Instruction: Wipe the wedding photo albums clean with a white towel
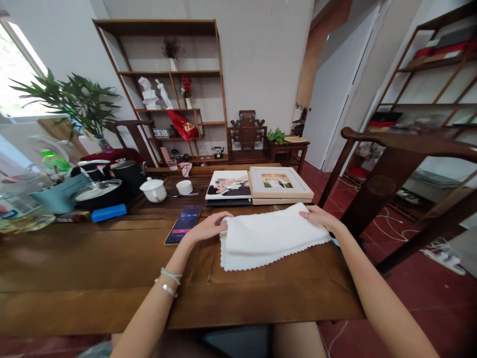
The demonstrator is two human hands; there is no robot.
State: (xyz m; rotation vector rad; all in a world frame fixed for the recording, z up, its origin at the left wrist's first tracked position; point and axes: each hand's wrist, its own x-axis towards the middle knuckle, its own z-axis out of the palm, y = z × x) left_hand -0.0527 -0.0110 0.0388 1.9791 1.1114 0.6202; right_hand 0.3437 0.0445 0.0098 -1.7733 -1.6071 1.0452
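While both my arms stretch out over the tabletop [93,258], my left grip [209,226] sits at the far left corner of the white cloth [270,238], fingers curled over the edge and clamped on the fabric. Over at the cloth's far right corner, my right grip [319,217] has its fingers bent down onto the fabric. The thumb is hidden, so I cannot tell whether it pinches or only presses. The cloth lies folded and flat, scalloped edge toward me, straight ahead of my body.

Just left of the cloth, near my left grip, a phone [183,224] lies face up with its screen lit. Beyond the cloth, a framed photo [280,185] lies flat, and a photo album [228,185] lies right beside it. Farther out to the left of the cloth I've got a small white cup [184,187], a lidded white pot [153,190], a black pan [97,193] and a blue block [109,212]. Right of the cloth, off the tabletop, stands a dark wooden chair [387,171].
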